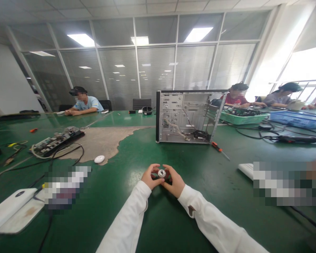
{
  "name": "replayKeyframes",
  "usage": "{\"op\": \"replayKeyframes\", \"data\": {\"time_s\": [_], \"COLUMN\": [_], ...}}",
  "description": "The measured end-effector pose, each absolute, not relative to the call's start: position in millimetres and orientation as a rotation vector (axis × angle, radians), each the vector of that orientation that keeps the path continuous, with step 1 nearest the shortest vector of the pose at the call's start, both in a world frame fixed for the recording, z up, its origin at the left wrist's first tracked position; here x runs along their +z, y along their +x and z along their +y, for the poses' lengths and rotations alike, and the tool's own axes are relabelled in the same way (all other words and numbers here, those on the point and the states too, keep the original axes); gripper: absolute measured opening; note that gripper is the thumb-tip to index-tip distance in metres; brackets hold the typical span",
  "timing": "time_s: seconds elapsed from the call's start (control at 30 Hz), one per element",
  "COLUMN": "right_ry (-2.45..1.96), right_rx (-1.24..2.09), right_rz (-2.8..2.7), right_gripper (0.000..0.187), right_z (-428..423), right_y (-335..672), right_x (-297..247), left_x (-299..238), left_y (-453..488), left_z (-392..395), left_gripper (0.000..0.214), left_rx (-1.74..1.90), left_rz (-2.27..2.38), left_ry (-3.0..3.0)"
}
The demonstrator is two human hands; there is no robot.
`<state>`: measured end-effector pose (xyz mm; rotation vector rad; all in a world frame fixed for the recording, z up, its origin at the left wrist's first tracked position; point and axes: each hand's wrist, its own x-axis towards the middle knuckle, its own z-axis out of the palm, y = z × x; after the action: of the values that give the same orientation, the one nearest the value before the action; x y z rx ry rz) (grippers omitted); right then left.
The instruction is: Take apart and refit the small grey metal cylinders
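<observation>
In the middle of the head view, my left hand [150, 176] and my right hand [174, 181] meet just above the green table. Between their curled fingers is a small round white part [162, 173] with a dark centre. Both hands grip it from the sides; its underside is hidden by the fingers and thumbs. To the left, a white round cap-like disc [99, 159] lies on the table, apart from my hands. An open computer case [184, 116] stands beyond them, its inside facing me.
Beside the case lies an orange-handled screwdriver [220, 150]. A circuit board assembly [59, 140] and cables are on the left, near white devices [13, 207]. Green [244, 118] and blue baskets [297, 119] stand at the right. Several people sit across the table [137, 225].
</observation>
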<state>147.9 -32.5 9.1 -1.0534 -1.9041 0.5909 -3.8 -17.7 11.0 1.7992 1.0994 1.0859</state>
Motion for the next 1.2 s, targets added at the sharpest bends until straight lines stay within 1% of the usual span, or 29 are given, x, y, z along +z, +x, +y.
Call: {"op": "replayKeyframes", "data": {"time_s": [0.1,0.27,0.33,0.57,0.73,0.9,0.97,1.03,1.1,1.2], "right_ry": [-0.965,-0.91,-0.917,-1.013,-1.066,-1.058,-1.074,-1.086,-1.066,-0.982], "right_rx": [0.588,0.535,0.528,0.54,0.434,0.398,0.473,0.627,0.863,1.302], "right_rz": [-1.901,-1.943,-1.951,-1.971,-1.966,-1.973,-1.895,-1.761,-1.56,-1.116], "right_gripper": [0.057,0.044,0.042,0.037,0.042,0.036,0.034,0.034,0.036,0.038], "right_z": [-36.1,-37.4,-36.9,-31.7,-31.3,-34.1,-32.8,-29.4,-25.2,-21.5], "right_y": [150.1,152.0,151.2,147.6,146.0,143.6,144.1,145.4,146.8,148.1], "right_x": [17.1,24.1,23.7,17.1,14.8,17.7,17.5,15.9,14.0,14.0], "left_x": [12.6,15.1,16.4,18.1,14.6,13.6,13.4,12.8,12.0,11.3], "left_y": [-4.3,-3.6,-3.6,-4.8,-4.8,-6.1,-7.4,-8.7,-9.3,-7.8], "left_z": [-16.2,-15.2,-15.3,-11.0,-7.2,-8.3,-9.1,-9.7,-9.9,-9.7], "left_gripper": [0.052,0.053,0.054,0.044,0.043,0.043,0.043,0.043,0.043,0.044], "left_rx": [1.083,1.105,1.141,1.279,1.285,1.29,1.289,1.286,1.28,1.26], "left_rz": [1.042,0.954,0.933,0.885,0.912,0.923,0.93,0.946,0.961,0.978], "left_ry": [1.735,1.592,1.522,1.322,1.313,1.317,1.324,1.332,1.348,1.392]}}
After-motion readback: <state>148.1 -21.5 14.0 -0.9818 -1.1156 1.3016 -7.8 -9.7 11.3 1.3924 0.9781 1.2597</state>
